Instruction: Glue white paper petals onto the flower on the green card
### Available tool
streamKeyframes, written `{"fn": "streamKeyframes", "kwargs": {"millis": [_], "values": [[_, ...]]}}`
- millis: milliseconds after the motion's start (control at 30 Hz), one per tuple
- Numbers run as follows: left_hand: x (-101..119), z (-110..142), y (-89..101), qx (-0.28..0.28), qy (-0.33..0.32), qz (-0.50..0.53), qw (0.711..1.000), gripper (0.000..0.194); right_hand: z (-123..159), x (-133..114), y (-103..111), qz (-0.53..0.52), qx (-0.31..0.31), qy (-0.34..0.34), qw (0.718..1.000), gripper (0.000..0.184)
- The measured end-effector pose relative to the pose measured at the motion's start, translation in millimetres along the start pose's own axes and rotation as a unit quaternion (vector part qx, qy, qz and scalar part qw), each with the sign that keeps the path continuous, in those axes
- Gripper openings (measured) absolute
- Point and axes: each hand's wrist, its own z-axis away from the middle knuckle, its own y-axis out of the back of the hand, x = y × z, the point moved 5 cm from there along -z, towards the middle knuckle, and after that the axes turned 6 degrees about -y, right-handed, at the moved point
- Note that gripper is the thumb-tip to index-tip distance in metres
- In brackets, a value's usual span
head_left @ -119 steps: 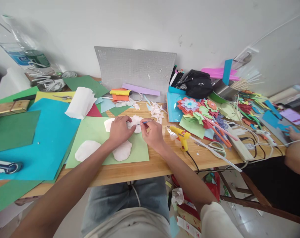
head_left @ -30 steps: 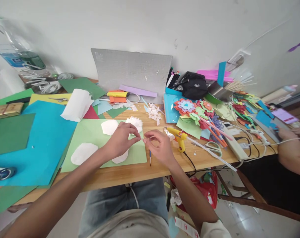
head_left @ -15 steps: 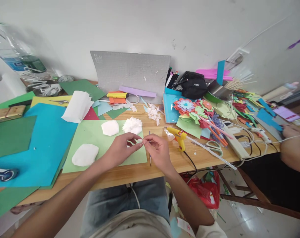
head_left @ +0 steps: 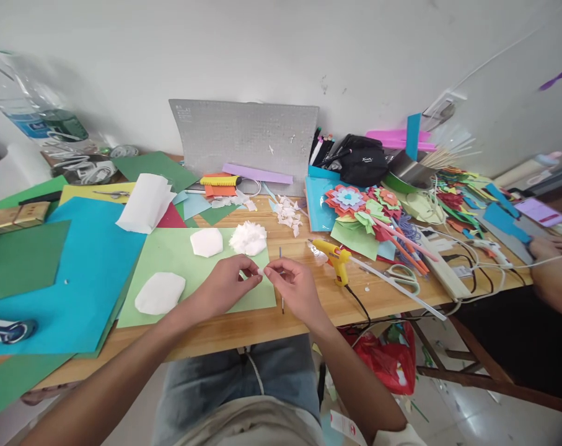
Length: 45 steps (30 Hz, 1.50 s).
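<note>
Between the fingertips of both hands is a small white paper piece (head_left: 261,271), mostly covered by the fingers. My left hand (head_left: 229,286) pinches it from the left. From the other side, my right hand (head_left: 294,286) closes thumb and finger on it. Both hands hover over the right part of a light green sheet (head_left: 197,316). A fluffy white paper ball (head_left: 248,238) lies just beyond them. Two white paper stacks rest further left, a small one (head_left: 206,242) and a larger one (head_left: 160,293). A thin stick (head_left: 282,303) lies partly hidden under my right hand.
A yellow glue gun (head_left: 337,260) with a cord lies at right, near scissors (head_left: 404,277) and paper flowers (head_left: 350,199). White scraps (head_left: 287,214) lie behind the hands. Blue paper (head_left: 95,272) covers the left side. Another person's hand (head_left: 550,254) is at far right.
Both hands stay over the green sheet, with the fingertips drawn slightly closer together around the white paper piece. The view has shifted slightly; the other things lie as before.
</note>
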Motion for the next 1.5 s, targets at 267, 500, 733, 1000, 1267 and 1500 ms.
{"fn": "streamKeyframes", "kwargs": {"millis": [267, 500, 733, 1000, 1267, 1500], "values": [[-3, -3, 1.7, 0.048, 0.030, 0.079, 0.995, 0.032, -4, 9, -11, -0.050, 0.047, -0.018, 0.997, 0.023], [-7, -6, 3.0, 0.080, 0.051, 0.141, 0.985, 0.032, -6, 13, -19, -0.083, 0.086, -0.014, 0.993, 0.025], [-11, -7, 4.4, 0.112, 0.039, 0.100, 0.988, 0.026, -5, 11, -16, -0.076, 0.109, 0.002, 0.991, 0.026], [-20, -23, 51.6, 0.163, 0.012, -0.170, 0.972, 0.020, 67, 36, 85, 0.149, 0.383, 0.087, 0.907, 0.020], [-19, -44, 39.5, 0.127, 0.020, -0.238, 0.963, 0.022, 36, 49, 129, 0.370, 0.359, 0.042, 0.856, 0.037], [-37, -33, 32.6, 0.154, 0.060, -0.227, 0.960, 0.021, 8, 56, 130, 0.385, 0.301, -0.033, 0.872, 0.036]]}}
